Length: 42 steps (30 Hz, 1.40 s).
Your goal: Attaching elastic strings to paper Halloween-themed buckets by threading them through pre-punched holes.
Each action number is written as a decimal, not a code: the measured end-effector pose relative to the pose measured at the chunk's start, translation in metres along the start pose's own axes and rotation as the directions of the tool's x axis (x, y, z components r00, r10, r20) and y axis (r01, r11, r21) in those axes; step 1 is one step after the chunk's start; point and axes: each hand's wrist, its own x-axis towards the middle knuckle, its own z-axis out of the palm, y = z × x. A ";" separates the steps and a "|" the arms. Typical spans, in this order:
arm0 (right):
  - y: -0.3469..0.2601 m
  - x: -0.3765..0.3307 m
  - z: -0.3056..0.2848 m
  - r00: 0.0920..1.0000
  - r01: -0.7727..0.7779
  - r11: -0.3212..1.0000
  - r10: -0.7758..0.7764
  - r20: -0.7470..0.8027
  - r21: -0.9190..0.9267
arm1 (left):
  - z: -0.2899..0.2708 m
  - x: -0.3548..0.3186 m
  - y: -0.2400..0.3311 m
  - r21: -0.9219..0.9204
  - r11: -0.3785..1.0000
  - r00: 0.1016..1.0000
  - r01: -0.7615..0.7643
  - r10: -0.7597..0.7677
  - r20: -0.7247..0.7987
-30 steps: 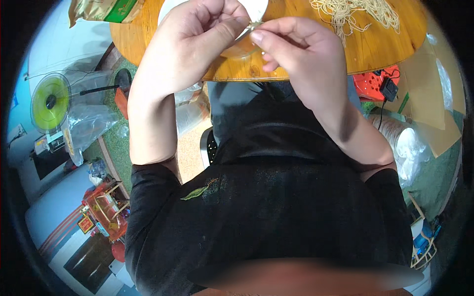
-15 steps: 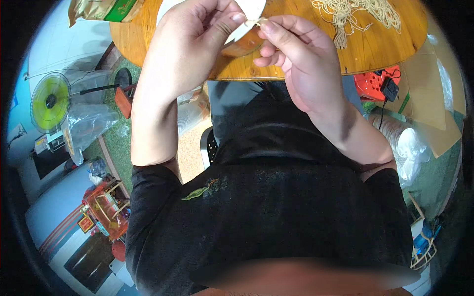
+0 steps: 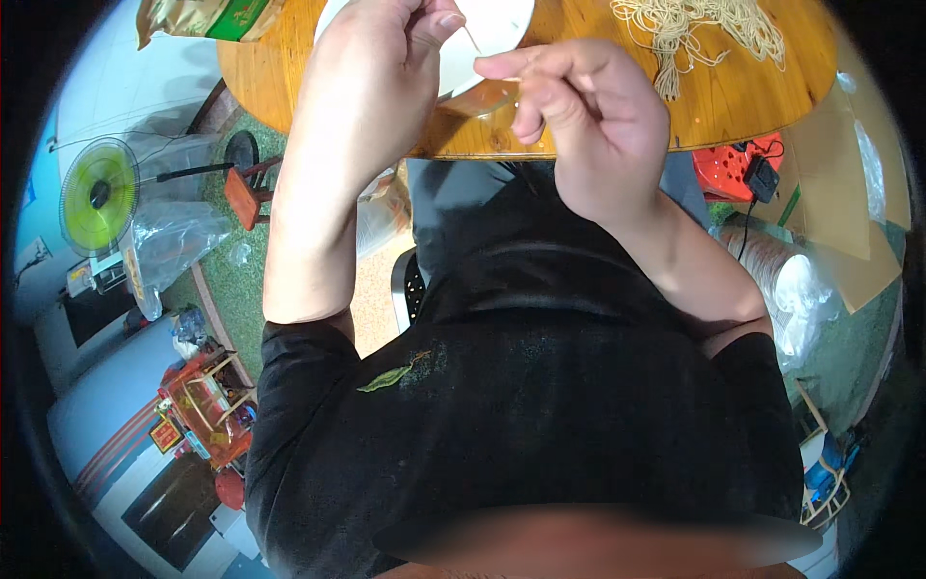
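Over a white plate (image 3: 502,29) on the round wooden table, my left hand (image 3: 376,58) is closed in a pinch on a thin beige string (image 3: 471,39). The string slants out of its fingertips toward the right hand. My right hand (image 3: 603,106) is lower and to the right, its thumb and fingers closed on a pale bit of the same kind of string. Whether the two bits are one piece, I cannot tell. Most of the left fingers are cut off by the top edge. A bundle of beige strings (image 3: 709,34) lies right of the plate.
A tan and green bag (image 3: 217,19) sits at the table's (image 3: 617,125) far left. A green fan (image 3: 99,193) and a small red-brown chair (image 3: 246,198) stand to the left. On the right are a red stool (image 3: 719,169), a black plug adapter (image 3: 762,177) and cardboard (image 3: 839,193).
My hands have moved apart from a pinch where their fingertips met at a pale loop of string. My right hand has dropped and turned, and more of the plate shows.
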 end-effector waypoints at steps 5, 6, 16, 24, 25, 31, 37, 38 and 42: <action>-0.028 0.024 0.002 0.964 -0.264 0.964 0.263 -0.042 -0.015 | 0.003 -0.007 -0.006 -0.070 0.985 0.982 -0.156 0.147 -0.120; -0.051 0.034 0.011 0.886 -0.462 0.883 0.456 -0.079 -0.085 | 0.002 -0.010 -0.005 -0.071 0.986 0.982 -0.151 0.142 -0.124; -0.086 0.061 0.009 0.728 -0.617 0.672 0.685 0.027 -0.410 | 0.066 0.040 -0.043 -0.384 0.141 0.407 -0.913 0.398 -0.822; -0.090 0.069 0.001 0.620 -0.629 0.636 0.757 0.206 -0.447 | 0.054 0.033 -0.038 -0.414 0.292 0.506 -0.862 0.455 -0.733; -0.090 0.069 -0.003 0.624 -0.597 0.660 0.740 0.253 -0.456 | 0.051 0.034 -0.028 -0.427 0.282 0.511 -0.859 0.450 -0.733; -0.074 0.053 -0.024 0.674 -0.642 0.743 0.665 0.320 -0.190 | 0.002 -0.009 -0.006 -0.806 0.585 0.995 0.097 -0.027 0.100; -0.050 0.033 -0.039 0.891 -0.180 0.911 0.311 0.330 -0.371 | 0.039 0.021 -0.053 -0.861 0.238 0.736 -0.449 0.645 -0.205; -0.050 0.030 -0.040 0.891 -0.180 0.912 0.311 0.332 -0.369 | 0.037 0.020 -0.053 -0.860 0.241 0.737 -0.450 0.644 -0.205; -0.055 0.023 -0.037 0.943 0.062 0.863 0.115 0.314 -0.502 | 0.035 0.016 -0.056 -0.630 0.442 0.671 -0.639 0.721 -0.174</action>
